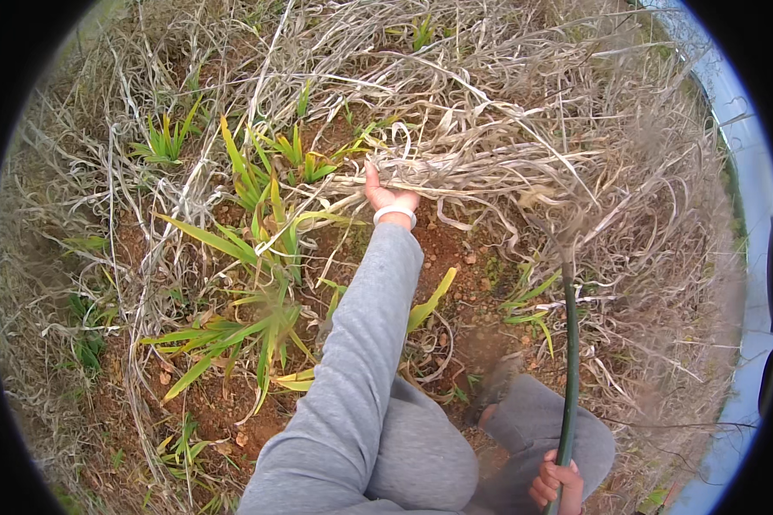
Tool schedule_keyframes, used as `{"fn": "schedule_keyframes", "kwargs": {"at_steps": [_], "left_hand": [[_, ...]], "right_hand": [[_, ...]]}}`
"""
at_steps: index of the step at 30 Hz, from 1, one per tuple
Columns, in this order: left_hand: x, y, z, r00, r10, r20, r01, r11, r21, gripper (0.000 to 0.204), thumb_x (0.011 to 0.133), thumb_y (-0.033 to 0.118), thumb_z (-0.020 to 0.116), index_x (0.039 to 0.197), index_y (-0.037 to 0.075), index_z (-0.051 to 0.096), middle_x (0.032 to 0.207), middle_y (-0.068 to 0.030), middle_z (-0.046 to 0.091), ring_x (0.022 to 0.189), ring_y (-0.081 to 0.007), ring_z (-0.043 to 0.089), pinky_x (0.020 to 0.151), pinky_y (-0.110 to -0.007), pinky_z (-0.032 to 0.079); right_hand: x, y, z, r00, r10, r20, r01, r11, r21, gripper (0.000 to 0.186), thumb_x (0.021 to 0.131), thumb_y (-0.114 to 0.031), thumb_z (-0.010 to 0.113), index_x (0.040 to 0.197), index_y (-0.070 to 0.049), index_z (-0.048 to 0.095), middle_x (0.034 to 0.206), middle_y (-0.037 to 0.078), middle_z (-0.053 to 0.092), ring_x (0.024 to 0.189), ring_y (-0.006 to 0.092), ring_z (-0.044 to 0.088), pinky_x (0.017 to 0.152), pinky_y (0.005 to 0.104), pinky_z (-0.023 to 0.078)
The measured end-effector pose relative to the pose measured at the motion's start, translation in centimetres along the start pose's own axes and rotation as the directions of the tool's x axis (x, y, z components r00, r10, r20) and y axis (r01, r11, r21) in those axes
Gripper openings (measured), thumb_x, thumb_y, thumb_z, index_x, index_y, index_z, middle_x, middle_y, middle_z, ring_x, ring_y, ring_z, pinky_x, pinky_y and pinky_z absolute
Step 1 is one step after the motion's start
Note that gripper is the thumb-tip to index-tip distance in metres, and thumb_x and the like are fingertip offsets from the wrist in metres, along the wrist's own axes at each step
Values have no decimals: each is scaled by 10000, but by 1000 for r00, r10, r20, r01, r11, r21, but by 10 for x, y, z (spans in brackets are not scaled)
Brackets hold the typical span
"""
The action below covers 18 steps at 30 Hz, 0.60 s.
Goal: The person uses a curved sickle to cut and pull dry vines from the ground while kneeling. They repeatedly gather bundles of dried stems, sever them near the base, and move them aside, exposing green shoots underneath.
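Note:
At the centre, my left hand (pixel 385 190), with a white band at the wrist, has its fingers round a bundle of dry pale leaves (pixel 472 167) spreading to the right. Below and left of it grow green, yellow-tipped plants (pixel 249 249). My right hand (pixel 554 485), low at the right, grips a dark green pole (pixel 570 360) that rises upright; its upper end (pixel 563 249) reaches into the dry grass and is too indistinct to make out.
Dry tangled grass (pixel 618 137) covers much of the ground, with reddish soil (pixel 464 266) showing through. My grey-clad bent legs (pixel 429 455) are at the bottom. Pale blue sheeting or sky, unclear which (pixel 730 137), curves along the right rim.

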State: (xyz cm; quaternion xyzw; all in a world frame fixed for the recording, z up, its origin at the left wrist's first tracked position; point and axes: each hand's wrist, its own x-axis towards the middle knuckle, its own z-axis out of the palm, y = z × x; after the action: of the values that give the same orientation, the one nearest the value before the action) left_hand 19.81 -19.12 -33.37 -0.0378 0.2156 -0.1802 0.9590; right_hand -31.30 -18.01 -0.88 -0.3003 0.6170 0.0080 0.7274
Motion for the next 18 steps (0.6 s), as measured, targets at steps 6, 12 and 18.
{"fn": "schedule_keyframes", "kwargs": {"at_steps": [6, 12, 18], "left_hand": [[4, -3, 6, 1000, 0, 11, 1, 999, -48, 695, 782, 523, 727, 1328, 141, 531, 1342, -75, 554, 1214, -339, 502, 1057, -586, 357], [-11, -5, 9, 999, -31, -12, 30, 998, -60, 706, 780, 518, 727, 1346, 154, 515, 1362, -91, 538, 1233, -356, 486, 1068, -596, 342], [-15, -7, 5, 996, -87, -3, 86, 991, -99, 672, 796, 510, 717, 1343, 168, 528, 1367, -74, 536, 1247, -348, 473, 1067, -595, 339]], "right_hand": [[-12, -1, 4, 1000, -3, -2, 3, 995, -100, 181, 955, -197, 489, 805, -100, 520, 575, -47, 381, 450, 92, 348, 407, 235, 290], [-15, -6, 16, 973, -211, -89, 154, 891, -426, 186, 928, -191, 562, 1035, -41, 583, 654, -39, 471, 513, 81, 447, 441, 222, 353], [-56, -23, 12, 776, -576, -257, 254, 657, -710, 264, 855, -63, 635, 1109, -38, 566, 726, 10, 548, 531, 84, 495, 462, 230, 401]]}}
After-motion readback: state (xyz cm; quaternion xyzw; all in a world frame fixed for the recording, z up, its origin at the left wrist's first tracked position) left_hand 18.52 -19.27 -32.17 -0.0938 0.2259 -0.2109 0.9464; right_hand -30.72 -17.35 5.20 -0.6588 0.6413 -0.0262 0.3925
